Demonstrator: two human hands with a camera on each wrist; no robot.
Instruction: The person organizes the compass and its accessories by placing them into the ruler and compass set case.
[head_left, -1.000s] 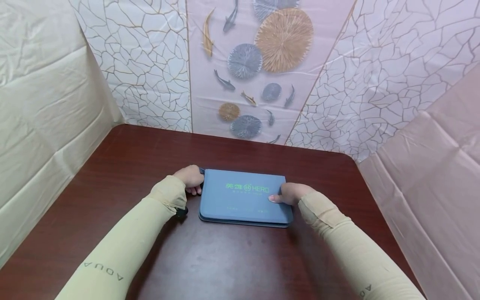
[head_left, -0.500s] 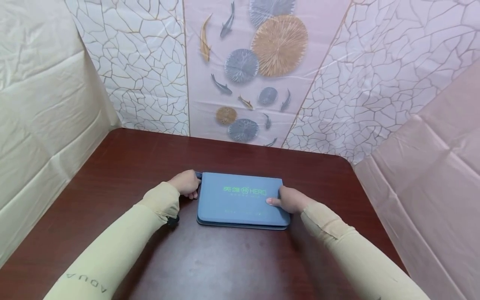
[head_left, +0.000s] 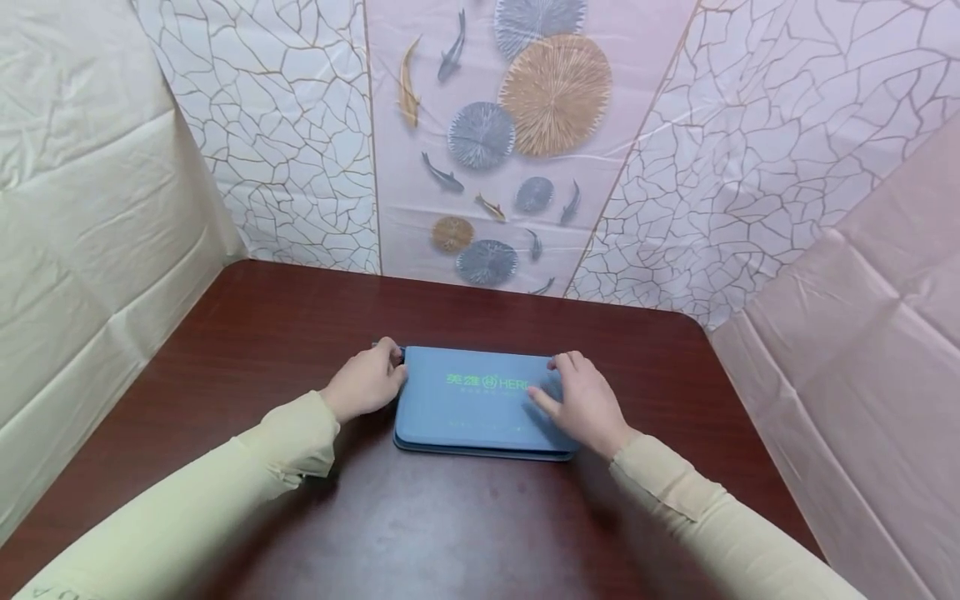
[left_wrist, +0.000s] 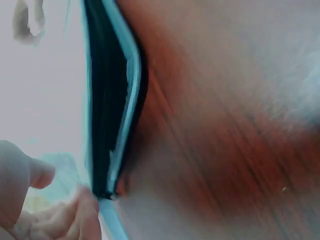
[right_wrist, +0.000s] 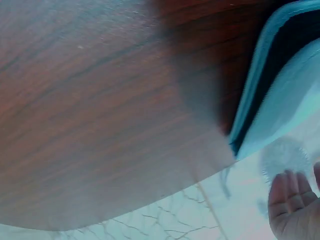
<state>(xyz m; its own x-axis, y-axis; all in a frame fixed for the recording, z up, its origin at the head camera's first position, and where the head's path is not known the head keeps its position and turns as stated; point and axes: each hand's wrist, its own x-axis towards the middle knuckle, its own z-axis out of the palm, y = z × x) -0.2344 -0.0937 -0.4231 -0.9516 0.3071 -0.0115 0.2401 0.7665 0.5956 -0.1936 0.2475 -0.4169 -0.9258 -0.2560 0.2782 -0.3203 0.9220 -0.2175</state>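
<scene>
A flat blue case (head_left: 472,417) with green HERO lettering lies on the table. Along its front edge the cover stands slightly apart from the base, and a dark gap (left_wrist: 105,100) shows there in the left wrist view. My left hand (head_left: 365,383) is at the case's back left corner, thumb and fingers apart, beside a short dark strap (head_left: 401,352). Over the right end of the cover is my right hand (head_left: 588,404), its fingers spread and loosely bent, the thumb near the last letters. The right wrist view shows its fingers (right_wrist: 290,192) straight beyond the case's edge.
The dark red-brown table (head_left: 465,533) has rounded back corners. Behind it hangs a patterned cloth (head_left: 487,167) with fish and round leaves. Pale cloth walls (head_left: 97,250) close in the left and right sides.
My left hand has loosened from its curl at the strap and turned, fingers parting. My right hand has let go of the right edge and risen over the cover. The case stays on the table.
</scene>
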